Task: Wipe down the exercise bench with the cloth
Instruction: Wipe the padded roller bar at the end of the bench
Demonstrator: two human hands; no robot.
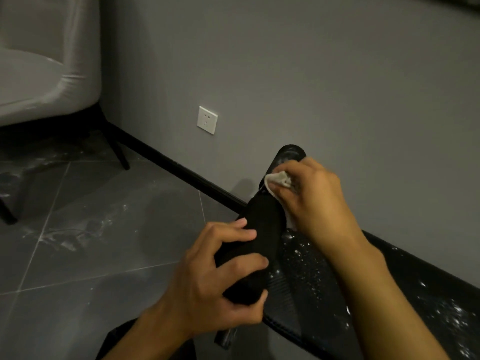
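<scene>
Grey chair (pixel 44 74), wall socket (pixel 207 120)

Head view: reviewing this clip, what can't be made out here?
- Cloth: mostly hidden inside the right hand; its size and how dirty it is are unclear.
- Black padded roller: its near end is covered by the left hand.
- Bench: cut off by the right and bottom edges; the right forearm hides part of it.
- White specks on the bench: too small and blurred to identify.
</scene>
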